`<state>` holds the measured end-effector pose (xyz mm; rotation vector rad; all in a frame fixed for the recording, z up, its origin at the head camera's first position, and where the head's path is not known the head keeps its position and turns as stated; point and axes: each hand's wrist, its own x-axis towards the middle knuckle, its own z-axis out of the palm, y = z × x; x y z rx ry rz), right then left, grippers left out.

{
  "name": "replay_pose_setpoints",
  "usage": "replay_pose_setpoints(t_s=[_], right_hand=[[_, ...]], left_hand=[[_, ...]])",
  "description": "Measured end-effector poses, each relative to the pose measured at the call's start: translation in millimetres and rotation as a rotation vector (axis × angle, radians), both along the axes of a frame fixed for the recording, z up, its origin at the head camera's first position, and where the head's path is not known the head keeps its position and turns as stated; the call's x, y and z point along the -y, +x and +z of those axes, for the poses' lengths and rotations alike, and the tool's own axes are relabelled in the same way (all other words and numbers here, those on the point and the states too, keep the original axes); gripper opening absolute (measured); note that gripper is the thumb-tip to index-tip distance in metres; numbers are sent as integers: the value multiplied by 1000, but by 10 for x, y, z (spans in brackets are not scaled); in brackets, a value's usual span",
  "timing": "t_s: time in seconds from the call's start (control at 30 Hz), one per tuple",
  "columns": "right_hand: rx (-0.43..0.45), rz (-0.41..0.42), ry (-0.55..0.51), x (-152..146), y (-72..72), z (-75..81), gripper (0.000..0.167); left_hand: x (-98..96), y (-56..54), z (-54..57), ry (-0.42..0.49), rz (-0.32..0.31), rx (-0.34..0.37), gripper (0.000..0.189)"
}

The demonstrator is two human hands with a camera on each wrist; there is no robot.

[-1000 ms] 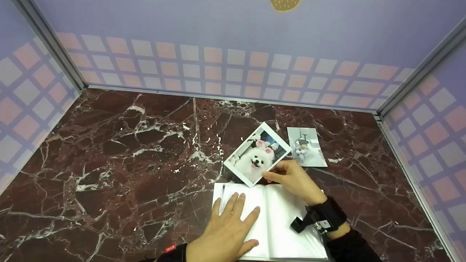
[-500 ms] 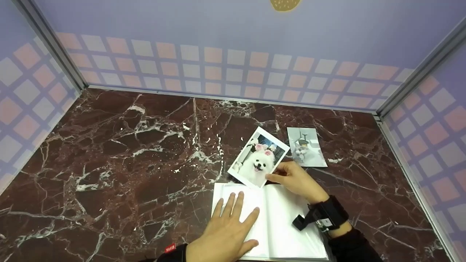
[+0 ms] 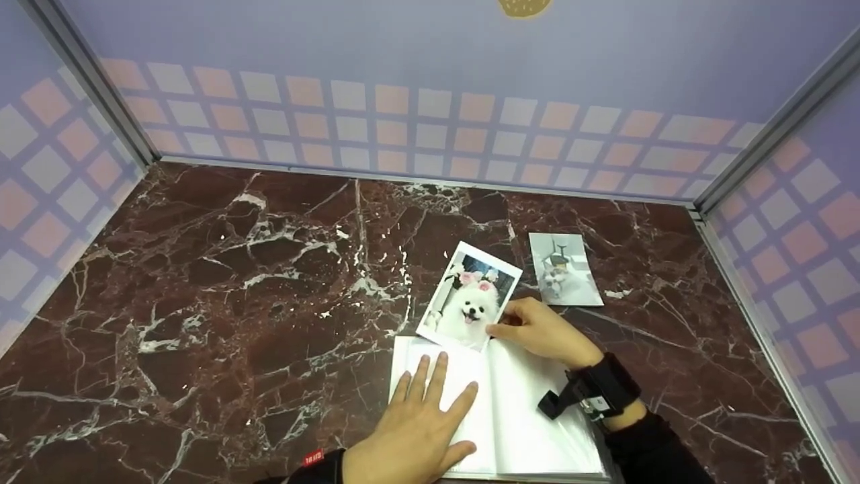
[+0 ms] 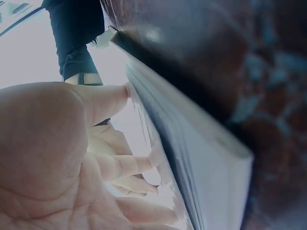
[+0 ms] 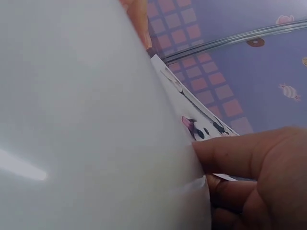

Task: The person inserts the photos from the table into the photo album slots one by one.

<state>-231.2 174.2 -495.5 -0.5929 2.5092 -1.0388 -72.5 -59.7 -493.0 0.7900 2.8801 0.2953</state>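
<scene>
An open photo album [image 3: 537,417] with clear-sleeved white pages lies at the front of the table. My left hand [image 3: 416,420] rests on its left page, fingers spread and straight; the left wrist view shows the fingertips against the page and the album's thick edge [image 4: 192,139]. Between thumb and fingers, my right hand [image 3: 547,333] pinches a white-bordered photo [image 3: 467,302] of a fluffy white dog with pink flowers. The photo is tilted, its lower corner over the left page's top edge. In the right wrist view, the page [image 5: 96,105] hides much of the photo.
A second photo [image 3: 566,270], pale grey, lies flat on the table to the right of the dog photo. Dark red marble tabletop [image 3: 235,302] surrounds the album. Lilac panels with a checked band [image 3: 430,128] enclose the back and sides.
My right hand has turned the dog photo more upright and brought it lower, nearer the album's left page. The left hand stays almost still on the page.
</scene>
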Motion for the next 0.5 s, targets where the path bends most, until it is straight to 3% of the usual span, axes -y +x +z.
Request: replay_pose_setpoints(t_s=[0.27, 0.5], right_hand=[[22, 58, 21, 41, -63, 53, 22], [49, -20, -35, 52, -85, 52, 23]], left_hand=[[2, -10, 1, 6, 8, 31, 73], [0, -17, 3, -1, 0, 22, 74]])
